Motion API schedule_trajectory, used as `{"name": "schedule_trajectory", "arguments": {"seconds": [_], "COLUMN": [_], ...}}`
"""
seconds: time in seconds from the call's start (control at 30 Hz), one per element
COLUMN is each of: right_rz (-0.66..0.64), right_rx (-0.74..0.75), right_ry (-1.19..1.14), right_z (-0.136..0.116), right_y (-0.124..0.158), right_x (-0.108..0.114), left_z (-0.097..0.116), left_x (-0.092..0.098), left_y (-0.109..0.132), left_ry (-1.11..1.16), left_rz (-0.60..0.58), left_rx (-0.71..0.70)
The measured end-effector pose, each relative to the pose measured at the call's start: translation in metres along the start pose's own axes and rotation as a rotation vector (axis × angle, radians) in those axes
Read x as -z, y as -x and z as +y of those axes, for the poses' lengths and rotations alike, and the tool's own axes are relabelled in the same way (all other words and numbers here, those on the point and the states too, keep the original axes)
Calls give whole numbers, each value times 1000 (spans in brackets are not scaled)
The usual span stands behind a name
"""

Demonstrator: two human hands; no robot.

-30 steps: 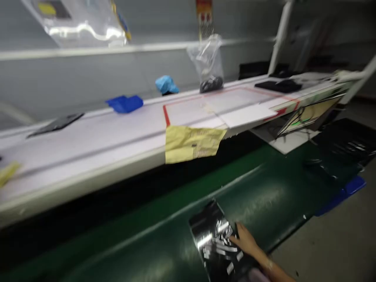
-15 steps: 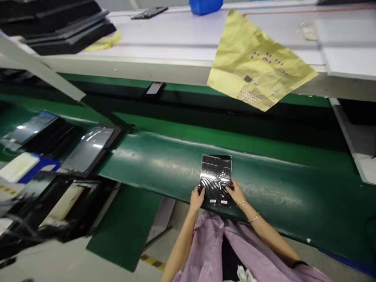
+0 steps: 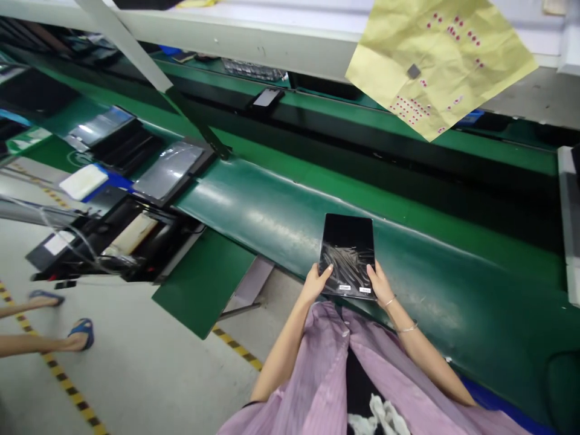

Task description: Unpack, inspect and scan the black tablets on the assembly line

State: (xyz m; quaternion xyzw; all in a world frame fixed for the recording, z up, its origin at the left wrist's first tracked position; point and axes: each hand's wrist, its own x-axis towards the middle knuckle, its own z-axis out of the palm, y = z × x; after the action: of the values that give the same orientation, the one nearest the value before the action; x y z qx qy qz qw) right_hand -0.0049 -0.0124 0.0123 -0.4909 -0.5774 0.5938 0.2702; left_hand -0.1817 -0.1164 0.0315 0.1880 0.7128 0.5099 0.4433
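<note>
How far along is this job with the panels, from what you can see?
Done, it seems: filmed panels lie stacked left of the green belt. In hand: one filmed panel, held by the left hand and right hand. Left, perhaps: a panel on the far belt.

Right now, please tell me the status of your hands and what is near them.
Left hand, right hand on lower edges of film-wrapped black tablet. Green conveyor belt beneath. Yellow sheet hanging beyond.
</note>
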Motion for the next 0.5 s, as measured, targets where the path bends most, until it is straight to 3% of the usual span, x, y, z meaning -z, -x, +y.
{"name": "schedule_trajectory", "arguments": {"seconds": [0.27, 0.5], "right_rz": [-9, -51], "right_rx": [105, 295], "right_ry": [-32, 32], "right_z": [-54, -123], "right_y": [22, 47], "right_x": [-7, -56], "left_z": [47, 90], "left_x": [29, 87], "left_y": [48, 104], "left_ry": [32, 99], "left_rz": [42, 200], "left_rx": [-175, -273]}}
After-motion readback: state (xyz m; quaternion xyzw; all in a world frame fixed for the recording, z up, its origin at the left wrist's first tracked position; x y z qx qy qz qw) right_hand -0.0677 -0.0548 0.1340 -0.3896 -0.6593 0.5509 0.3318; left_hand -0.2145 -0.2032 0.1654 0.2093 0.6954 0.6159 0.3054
